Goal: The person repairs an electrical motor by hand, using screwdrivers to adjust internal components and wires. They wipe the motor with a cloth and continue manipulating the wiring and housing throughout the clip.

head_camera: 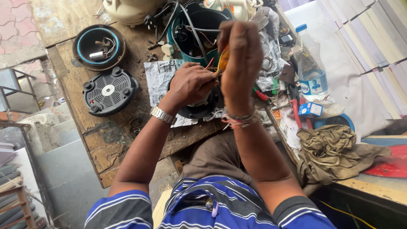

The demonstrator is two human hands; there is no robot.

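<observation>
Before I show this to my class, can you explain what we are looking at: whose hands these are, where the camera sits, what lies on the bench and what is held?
The single picture comes from a camera on the person's head, looking down at their own arms. The left hand rests on a round black appliance part lying on paper. The right hand is raised, pinching thin orange wires. On the worn wooden bench lie a vented black disc, a round black housing, a teal appliance body, a plastic bottle and a crumpled cloth.

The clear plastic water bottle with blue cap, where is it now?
The clear plastic water bottle with blue cap stands at the right, beyond the small blue box.
</observation>
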